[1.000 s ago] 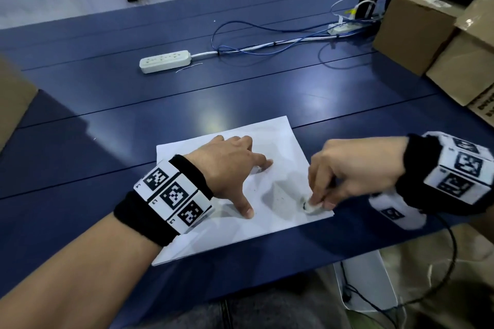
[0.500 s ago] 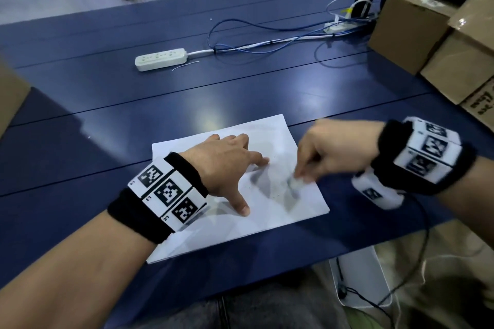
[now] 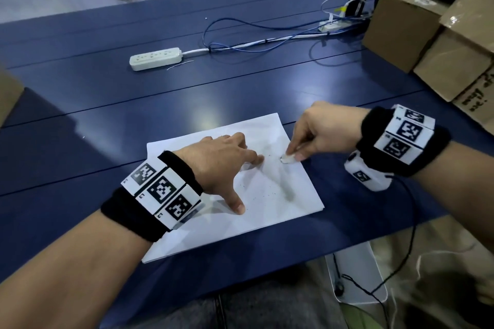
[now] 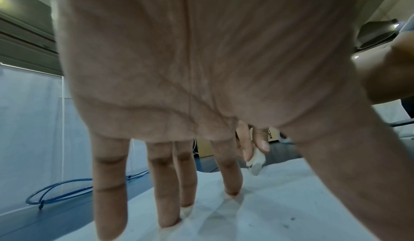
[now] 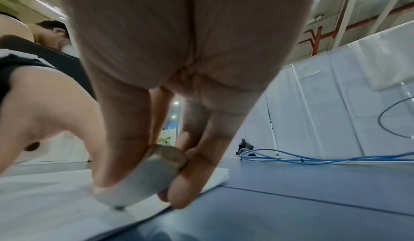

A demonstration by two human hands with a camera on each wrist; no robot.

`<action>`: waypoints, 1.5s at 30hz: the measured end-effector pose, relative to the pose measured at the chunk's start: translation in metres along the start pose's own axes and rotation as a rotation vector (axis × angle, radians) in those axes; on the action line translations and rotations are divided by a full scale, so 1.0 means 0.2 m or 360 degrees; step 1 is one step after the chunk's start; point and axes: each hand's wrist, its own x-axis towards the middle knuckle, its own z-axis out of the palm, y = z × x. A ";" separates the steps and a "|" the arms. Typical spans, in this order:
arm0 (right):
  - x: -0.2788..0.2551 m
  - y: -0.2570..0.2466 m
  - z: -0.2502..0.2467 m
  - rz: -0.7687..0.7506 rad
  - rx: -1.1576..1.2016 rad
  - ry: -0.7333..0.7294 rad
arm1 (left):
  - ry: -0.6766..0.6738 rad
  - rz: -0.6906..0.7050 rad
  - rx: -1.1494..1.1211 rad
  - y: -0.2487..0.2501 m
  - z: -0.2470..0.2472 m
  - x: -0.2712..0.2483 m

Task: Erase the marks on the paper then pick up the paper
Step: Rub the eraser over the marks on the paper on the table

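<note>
A white sheet of paper (image 3: 270, 203) lies near the front edge of the blue table (image 3: 240, 93). Faint grey smudges and dark eraser crumbs (image 3: 262, 192) dot its right half. My left hand (image 3: 227, 165) presses flat on the paper, fingers spread and straight; the fingertips (image 4: 170, 221) touch the sheet (image 4: 257, 209). My right hand (image 3: 315, 136) pinches a small white eraser (image 3: 288, 159) between thumb and fingers, its tip on the paper near the right edge. The eraser (image 5: 139, 179) shows close in the right wrist view, and also sits beyond my left fingers as the eraser (image 4: 255, 161).
A white power strip (image 3: 155, 59) and blue cables (image 3: 267, 40) lie at the back of the table. Cardboard boxes (image 3: 427, 43) stand at the right. A white bin (image 3: 355, 278) sits on the floor below the table's front edge.
My right hand has moved the eraser up the paper, from the lower right corner toward the upper right edge. The left hand has stayed pressed in place.
</note>
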 end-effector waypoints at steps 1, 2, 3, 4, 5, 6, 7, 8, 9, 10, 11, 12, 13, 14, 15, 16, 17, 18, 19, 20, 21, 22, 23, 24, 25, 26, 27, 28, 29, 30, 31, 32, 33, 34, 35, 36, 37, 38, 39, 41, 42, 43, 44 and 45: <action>-0.01 0.01 0.01 -0.0026 -0.0003 -0.0025 | -0.0006 -0.0006 0.0001 0.00 0.00 0.00; -0.04 0.00 0.02 -0.0073 0.0001 -0.0103 | -0.0016 -0.0014 0.0009 0.00 0.00 0.00; -0.09 -0.03 0.03 -0.0129 0.0023 -0.0210 | -0.0024 -0.0020 0.0017 0.00 0.00 0.01; -0.13 -0.06 0.04 -0.0172 0.0058 -0.0338 | -0.0032 -0.0025 0.0026 0.00 0.00 0.01; -0.16 -0.08 0.04 -0.0204 0.0095 -0.0443 | -0.0038 -0.0027 0.0033 0.00 0.00 0.01; -0.16 -0.09 0.04 -0.0219 0.0109 -0.0485 | -0.0043 -0.0030 0.0038 0.00 0.00 0.01; -0.14 -0.09 0.03 -0.0218 0.0094 -0.0436 | -0.0047 -0.0031 0.0043 0.01 -0.01 0.01; -0.11 -0.07 0.02 -0.0185 0.0061 -0.0326 | -0.0053 -0.0033 0.0049 0.01 -0.01 0.01; -0.06 -0.05 0.00 -0.0132 0.0027 -0.0199 | -0.0058 -0.0039 0.0050 0.01 -0.01 0.01; -0.03 -0.04 -0.01 -0.0078 0.0023 -0.0095 | -0.0065 -0.0045 0.0048 0.01 -0.02 0.01; -0.02 -0.03 -0.02 -0.0034 0.0031 -0.0037 | -0.0071 -0.0050 0.0048 0.01 -0.02 0.00; -0.02 -0.02 -0.02 -0.0012 0.0026 -0.0017 | -0.0072 -0.0058 0.0051 0.01 -0.02 0.00; -0.03 -0.01 -0.01 -0.0014 -0.0001 -0.0037 | -0.0069 -0.0063 0.0057 0.01 -0.02 0.00; -0.06 -0.02 0.00 -0.0030 -0.0031 -0.0091 | -0.0067 -0.0065 0.0060 0.01 -0.02 0.00; -0.10 -0.03 0.01 -0.0059 -0.0041 -0.0170 | -0.0065 -0.0065 0.0062 0.01 -0.02 0.00; -0.14 -0.04 0.02 -0.0096 -0.0039 -0.0261 | -0.0059 -0.0060 0.0061 0.02 -0.02 0.00; -0.17 -0.05 0.02 -0.0130 -0.0034 -0.0330 | -0.0057 -0.0049 0.0053 0.02 -0.02 0.00; -0.19 -0.05 0.00 -0.0135 -0.0041 -0.0361 | -0.0058 -0.0034 0.0034 0.02 -0.02 0.00; -0.20 -0.04 -0.02 -0.0112 -0.0067 -0.0351 | -0.0059 -0.0021 0.0009 0.03 -0.02 0.00; -0.20 -0.03 -0.06 -0.0078 -0.0091 -0.0306 | -0.0058 -0.0014 -0.0013 0.03 -0.02 0.00; -0.20 -0.02 -0.10 -0.0039 -0.0091 -0.0241 | -0.0056 -0.0009 -0.0031 0.03 -0.02 0.00; -0.21 -0.01 -0.13 -0.0021 -0.0060 -0.0165 | -0.0057 -0.0003 -0.0045 0.03 -0.02 0.00; -0.21 -0.01 -0.15 -0.0017 -0.0004 -0.0099 | -0.0066 0.0001 -0.0052 0.03 -0.02 0.00; -0.20 -0.01 -0.16 -0.0025 0.0058 -0.0043 | -0.0071 -0.0001 -0.0056 0.03 -0.02 0.00; -0.19 -0.03 -0.14 -0.0031 0.0102 -0.0010 | -0.0064 -0.0009 -0.0065 0.04 -0.01 0.00; -0.17 -0.03 -0.12 -0.0031 0.0109 0.0002 | -0.0043 -0.0022 -0.0076 0.05 -0.01 0.00; -0.14 -0.04 -0.08 -0.0034 0.0077 0.0001 | -0.0013 -0.0041 -0.0079 0.06 0.00 0.00; -0.11 -0.05 -0.04 -0.0046 0.0026 -0.0001 | 0.0017 -0.0064 -0.0066 0.08 0.00 0.00; -0.10 -0.05 0.00 -0.0057 -0.0024 -0.0008 | 0.0040 -0.0081 -0.0046 0.09 0.01 0.00; -0.10 -0.05 0.02 -0.0072 -0.0059 -0.0028 | 0.0057 -0.0096 -0.0029 0.10 0.02 0.00; -0.11 -0.06 0.04 -0.0111 -0.0069 -0.0077 | 0.0069 -0.0107 -0.0016 0.11 0.02 0.01; -0.14 -0.07 0.05 -0.0179 -0.0058 -0.0163 | 0.0082 -0.0118 -0.0008 0.12 0.02 0.01; -0.17 -0.09 0.05 -0.0257 -0.0037 -0.0273 | 0.0090 -0.0126 -0.0003 0.12 0.02 0.01; -0.20 -0.12 0.05 -0.0318 -0.0019 -0.0369 | 0.0098 -0.0129 0.0002 0.11 0.02 0.01; -0.20 -0.12 0.05 -0.0340 -0.0007 -0.0415 | 0.0100 -0.0129 0.0002 0.11 0.02 0.01; -0.18 -0.12 0.04 -0.0323 -0.0003 -0.0387 | 0.0101 -0.0126 -0.0001 0.11 0.02 0.00; -0.15 -0.09 0.02 -0.0261 -0.0010 -0.0303 | 0.0103 -0.0120 -0.0004 0.11 0.03 0.00; -0.11 -0.06 0.01 -0.0176 -0.0017 -0.0196 | 0.0102 -0.0118 -0.0010 0.11 0.03 0.00; -0.07 -0.04 0.00 -0.0100 -0.0016 -0.0100 | 0.0100 -0.0122 -0.0021 0.11 0.02 0.00; -0.05 0.00 0.00 -0.0053 -0.0050 0.0006 | 0.0100 -0.0132 -0.0027 0.11 0.02 0.00; -0.07 -0.01 0.03 -0.0085 -0.0066 -0.0006 | 0.0104 -0.0134 -0.0023 0.11 0.02 0.00; -0.11 -0.04 0.05 -0.0143 -0.0058 -0.0070 | 0.0106 -0.0135 -0.0025 0.11 0.02 0.00; -0.16 -0.07 0.07 -0.0220 -0.0023 -0.0163 | 0.0107 -0.0133 -0.0025 0.11 0.02 0.00; -0.21 -0.11 0.09 -0.0290 0.0028 -0.0281 | 0.0107 -0.0132 -0.0023 0.11 0.03 0.01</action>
